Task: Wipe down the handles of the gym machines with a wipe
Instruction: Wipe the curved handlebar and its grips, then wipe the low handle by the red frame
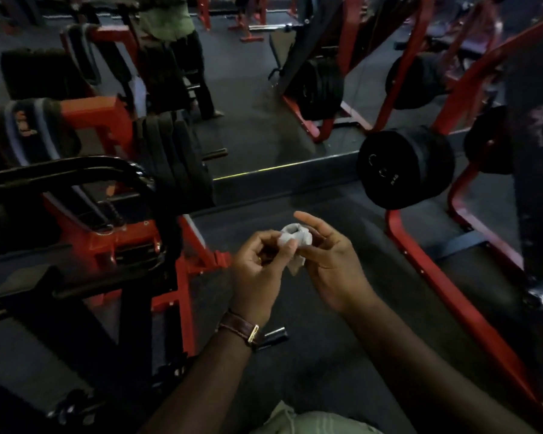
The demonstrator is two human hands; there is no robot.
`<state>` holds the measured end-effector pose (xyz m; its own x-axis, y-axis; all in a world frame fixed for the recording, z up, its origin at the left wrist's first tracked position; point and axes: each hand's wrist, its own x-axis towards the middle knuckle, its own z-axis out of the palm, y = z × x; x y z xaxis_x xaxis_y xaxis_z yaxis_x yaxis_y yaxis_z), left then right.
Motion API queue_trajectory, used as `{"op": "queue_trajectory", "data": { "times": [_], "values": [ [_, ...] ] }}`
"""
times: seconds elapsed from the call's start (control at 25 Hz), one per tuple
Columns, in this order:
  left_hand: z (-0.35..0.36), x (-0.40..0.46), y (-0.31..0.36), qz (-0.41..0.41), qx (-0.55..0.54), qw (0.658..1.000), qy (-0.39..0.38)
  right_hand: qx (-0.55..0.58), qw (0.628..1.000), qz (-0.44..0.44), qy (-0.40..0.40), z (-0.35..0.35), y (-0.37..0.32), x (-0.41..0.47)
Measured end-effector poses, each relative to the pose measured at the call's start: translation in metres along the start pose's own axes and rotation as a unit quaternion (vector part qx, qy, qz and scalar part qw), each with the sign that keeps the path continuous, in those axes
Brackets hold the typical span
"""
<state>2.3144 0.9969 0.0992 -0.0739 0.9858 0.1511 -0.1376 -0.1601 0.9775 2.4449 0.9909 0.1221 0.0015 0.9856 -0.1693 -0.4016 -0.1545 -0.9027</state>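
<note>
A crumpled white wipe [296,242] sits between both hands, low in the middle of the head view above the dark floor. My left hand [259,267] pinches its left side with thumb and curled fingers; a brown watch strap is on that wrist. My right hand [333,261] holds the wipe's right side with the thumb, while its forefinger points out straight. A curved black handle bar [76,170] of a red machine lies to the left, apart from both hands.
Stacked black weight plates [402,170] hang on a red frame [452,292] at the right. More plates [176,161] load the left machine. A wall mirror [264,89] behind reflects a standing person and other red racks. Dark rubber floor [295,355] lies between the machines.
</note>
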Motion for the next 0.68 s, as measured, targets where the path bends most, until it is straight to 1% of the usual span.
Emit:
{"op": "queue_trajectory", "data": {
  "times": [0.08, 0.16, 0.24, 0.36, 0.4, 0.48, 0.56, 0.64, 0.68],
  "values": [
    [0.027, 0.001, -0.004, -0.036, -0.028, 0.999, -0.021, -0.018, 0.999, -0.034, 0.022, -0.032, -0.009, -0.004],
    [0.059, 0.0, -0.009, -0.066, -0.047, 0.996, -0.036, 0.004, 0.998, -0.048, 0.051, -0.064, -0.023, -0.01],
    [0.093, -0.003, -0.01, -0.087, -0.06, 0.993, -0.048, 0.028, 0.996, -0.055, 0.07, -0.096, -0.038, -0.019],
    [0.145, -0.007, -0.008, -0.112, -0.079, 0.987, -0.082, 0.034, 0.992, -0.08, 0.095, -0.141, -0.058, -0.033],
    [0.165, -0.008, -0.009, -0.12, -0.081, 0.985, -0.097, 0.032, 0.988, -0.095, 0.116, -0.157, -0.064, -0.038],
    [0.206, -0.01, -0.013, -0.135, -0.086, 0.979, -0.124, 0.035, 0.973, -0.116, 0.195, -0.189, -0.076, -0.049],
    [0.248, -0.016, -0.019, -0.146, -0.091, 0.971, -0.169, 0.073, 0.946, -0.116, 0.294, -0.225, -0.085, -0.06],
    [0.291, -0.027, -0.024, -0.147, -0.084, 0.956, -0.24, 0.136, 0.917, -0.115, 0.355, -0.259, -0.095, -0.076],
    [0.309, -0.033, -0.025, -0.147, -0.08, 0.948, -0.27, 0.162, 0.907, -0.117, 0.371, -0.274, -0.1, -0.085]
  ]
}}
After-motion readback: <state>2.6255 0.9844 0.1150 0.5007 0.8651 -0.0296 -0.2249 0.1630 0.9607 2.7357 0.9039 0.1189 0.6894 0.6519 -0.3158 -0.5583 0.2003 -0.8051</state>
